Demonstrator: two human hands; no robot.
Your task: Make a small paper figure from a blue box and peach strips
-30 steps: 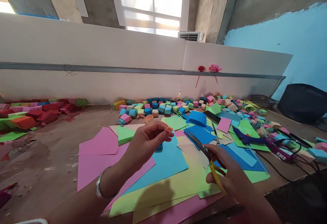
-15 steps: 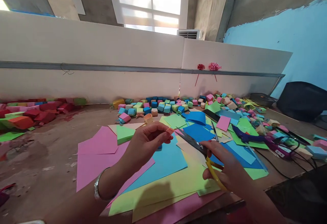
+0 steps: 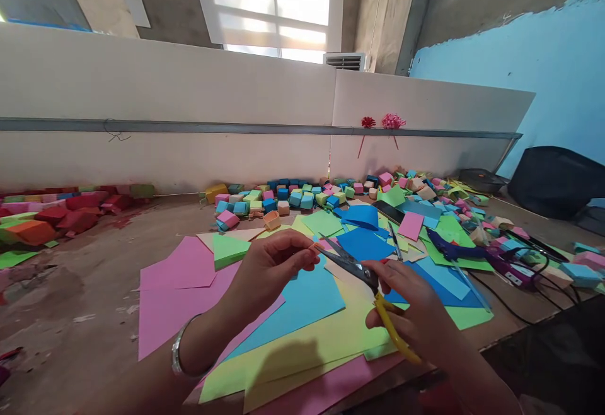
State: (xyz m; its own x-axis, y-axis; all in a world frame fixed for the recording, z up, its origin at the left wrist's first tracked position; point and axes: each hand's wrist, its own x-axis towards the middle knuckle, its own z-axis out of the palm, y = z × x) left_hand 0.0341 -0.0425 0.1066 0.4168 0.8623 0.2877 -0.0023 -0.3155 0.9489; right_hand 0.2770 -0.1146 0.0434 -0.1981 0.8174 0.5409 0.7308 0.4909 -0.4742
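Observation:
Between the fingertips of my left hand (image 3: 278, 260) is a small piece of orange paper (image 3: 316, 248), mostly hidden by the fingers. My right hand (image 3: 409, 301) grips yellow-handled scissors (image 3: 360, 270), fingers in the loops. Their dark blades are parted and point left, the tips right at the orange paper. Below both hands lie overlapping coloured sheets: a pink sheet (image 3: 174, 304), a light blue sheet (image 3: 293, 314) and a pale yellow sheet (image 3: 350, 333). A folded green paper piece (image 3: 229, 251) sits just left of my left hand.
Several small paper cubes (image 3: 295, 198) line the back of the table along a white partition (image 3: 246, 99). Red and orange paper blocks (image 3: 70, 213) are heaped at the left. On the right lie a purple glue gun (image 3: 513, 270) with cables and a dark phone (image 3: 388, 211).
My right hand has brought the scissors slightly left and down, with the blades wider apart at the orange paper. My left hand has barely moved; the view has shifted a little.

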